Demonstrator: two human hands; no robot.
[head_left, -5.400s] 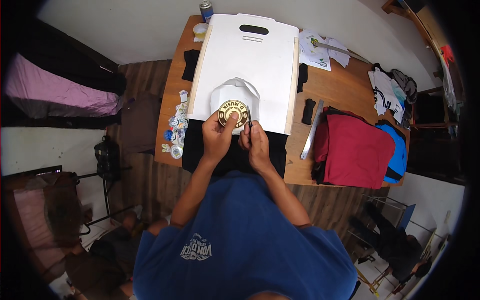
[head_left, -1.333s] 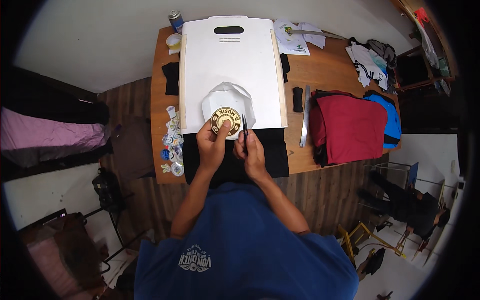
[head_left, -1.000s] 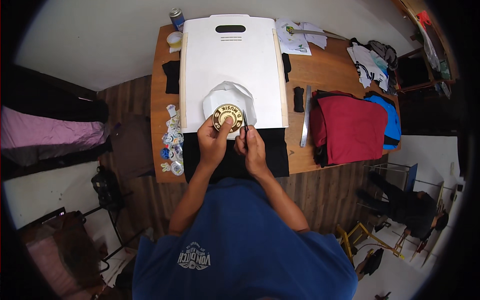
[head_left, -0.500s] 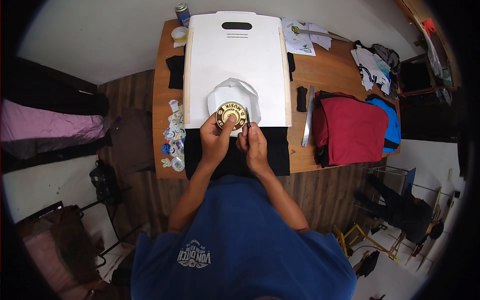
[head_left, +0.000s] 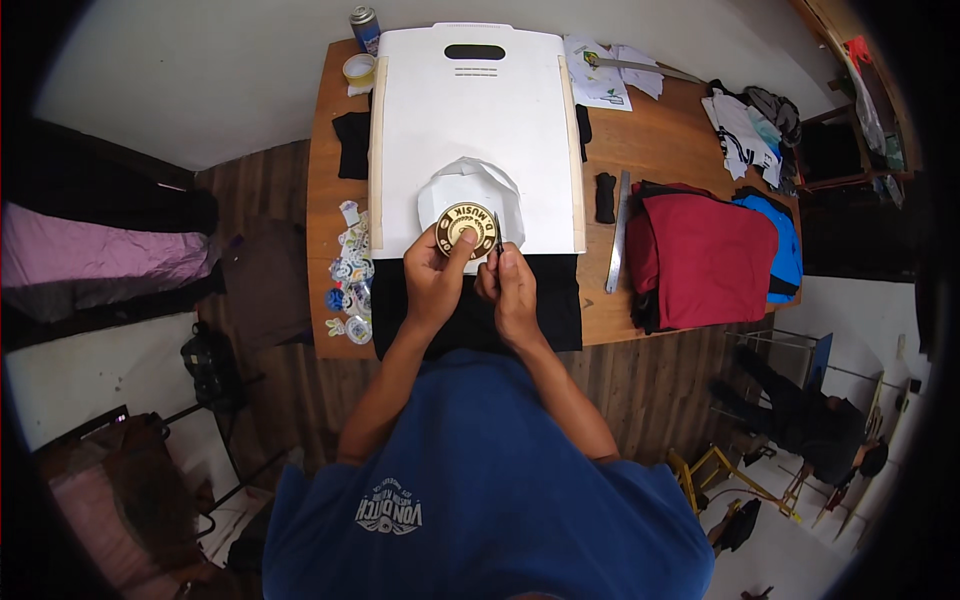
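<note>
My left hand (head_left: 432,287) pinches a round brown-and-cream printed emblem (head_left: 455,217), its thumb lying across the middle. In my right hand (head_left: 515,298) are small dark scissors (head_left: 497,228), their blades pointing away from me along the emblem's right edge. Part of the handles is hidden by the fingers. A curved white paper offcut (head_left: 505,190) loops around the emblem's far side, over a large white board (head_left: 470,125) with a handle slot. Black fabric (head_left: 555,310) lies under the board and shows at its near edge.
Cut-out stickers (head_left: 352,270) line the table's left side. A metal ruler (head_left: 618,235) and a folded red garment pile (head_left: 705,260) lie to the right. At the back left stand a spray can (head_left: 366,30) and a tape roll (head_left: 358,69). Another person (head_left: 825,430) is far right.
Both hands, the emblem and the scissors have shifted slightly right in the picture, as has the board a little. The scissors stay at the emblem's right edge.
</note>
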